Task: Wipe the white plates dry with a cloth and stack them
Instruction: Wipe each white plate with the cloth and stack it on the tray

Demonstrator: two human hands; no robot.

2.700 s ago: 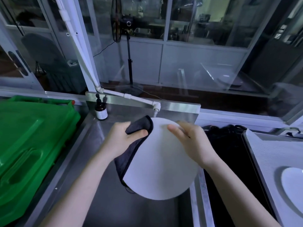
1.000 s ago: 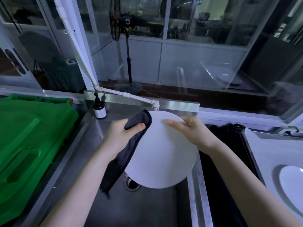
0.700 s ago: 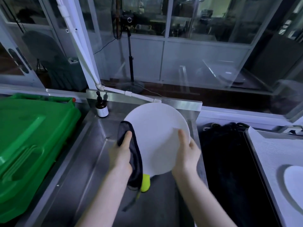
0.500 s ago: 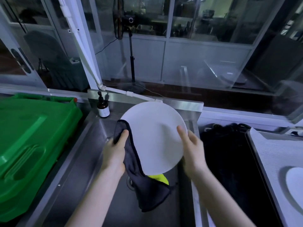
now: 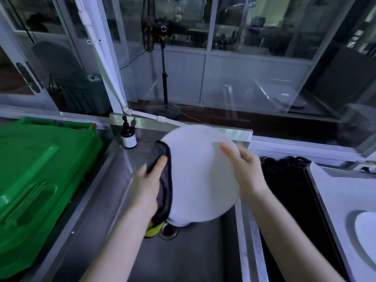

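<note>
Plate (image 5: 201, 176) is up in the air over the sink (image 5: 183, 261), tilted steeply with its broad face toward the camera, low edge above the drain (image 5: 168, 231); blurred, so can't tell top face from underside. It sits between both hands. Left hand (image 5: 149, 184) is at the left rim, thumb laid over the dark cloth (image 5: 165, 192), pinching the cloth onto the rim; its fingers are behind the plate, hidden. The cloth wraps round that edge and hangs down along it, with a yellow-green bit at the bottom. Right hand (image 5: 247, 174) grips the right rim, thumb on the near face, fingers curled behind. Wiping looks not yet done, since the cloth covers only the left edge. Key relation: the second plate (image 5: 366, 235) lies flat on the white-covered table (image 5: 341, 192) at far right, well apart from the held plate, with a dark tray-like area between. So the stack spot is to the right, on the right hand's side, and that hand is nearer; likely the right hand carries the plate across while the left keeps the cloth. The plate is round with no long axis, but must go from tilted to flat before it lands. Green bin (image 5: 40, 169) on the left is out of the way.
</note>
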